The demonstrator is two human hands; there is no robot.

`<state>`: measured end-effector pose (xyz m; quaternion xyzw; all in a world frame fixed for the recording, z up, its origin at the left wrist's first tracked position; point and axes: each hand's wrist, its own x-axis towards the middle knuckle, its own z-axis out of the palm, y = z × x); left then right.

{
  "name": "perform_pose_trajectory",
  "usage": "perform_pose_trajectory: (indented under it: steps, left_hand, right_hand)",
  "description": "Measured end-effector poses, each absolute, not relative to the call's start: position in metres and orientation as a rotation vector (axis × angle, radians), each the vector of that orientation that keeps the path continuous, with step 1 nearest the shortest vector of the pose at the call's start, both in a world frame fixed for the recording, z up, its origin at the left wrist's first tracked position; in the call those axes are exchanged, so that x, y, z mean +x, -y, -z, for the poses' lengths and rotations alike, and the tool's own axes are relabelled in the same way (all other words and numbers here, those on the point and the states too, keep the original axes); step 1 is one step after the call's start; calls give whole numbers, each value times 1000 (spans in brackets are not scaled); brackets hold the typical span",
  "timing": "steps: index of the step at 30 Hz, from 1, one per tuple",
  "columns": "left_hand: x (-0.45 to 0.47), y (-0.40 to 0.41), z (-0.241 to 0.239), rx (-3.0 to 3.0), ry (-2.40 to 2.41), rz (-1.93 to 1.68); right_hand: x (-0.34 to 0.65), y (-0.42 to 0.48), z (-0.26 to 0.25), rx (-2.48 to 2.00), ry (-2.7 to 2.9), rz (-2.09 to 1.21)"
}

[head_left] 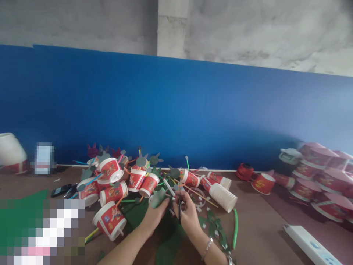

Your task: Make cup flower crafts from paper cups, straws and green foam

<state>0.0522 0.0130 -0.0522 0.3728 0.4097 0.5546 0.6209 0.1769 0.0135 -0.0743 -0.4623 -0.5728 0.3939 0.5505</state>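
My left hand (153,217) is closed on a small dark green cut-out shape (158,198), held over green sheet material on the table. My right hand (188,213) is closed on a thin dark stick (179,206) that stands upright between its fingers. The two hands are close together, just in front of a heap of red paper cups (111,173) with coloured straws and green cut-outs stuck in them. One red cup (109,221) lies on its side just left of my left hand.
A stack of white cups (223,197) lies right of my hands beside a green straw (235,228). Red cup stacks with pink lids (322,176) fill the right side. A white power strip (310,244) lies front right. Behind everything runs a blue wall (176,110). A phone (61,190) lies at left.
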Motion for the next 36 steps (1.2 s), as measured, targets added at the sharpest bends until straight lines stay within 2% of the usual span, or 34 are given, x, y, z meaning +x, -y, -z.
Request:
perform_pose_trajectory:
  steps: [13,19,25,29,36]
  left_hand:
    - [43,-14,54,939,-822,-726]
    - [55,-18,60,937,-919,-1098]
    - [51,-17,62,1025,-953,-1186]
    - [49,-12,59,1095,-1047,-1408]
    - [47,-11,62,1134,-1108,-1550]
  right_hand:
    - [185,-23,75,-1066,1114,-913]
    - [178,-17,69,-958,1127,-1069]
    - [177,-18,75,-944,1196,-1140]
    - [178,-14,74,-927,1216,-1164]
    - [172,-3,68,-898,1536,-1307]
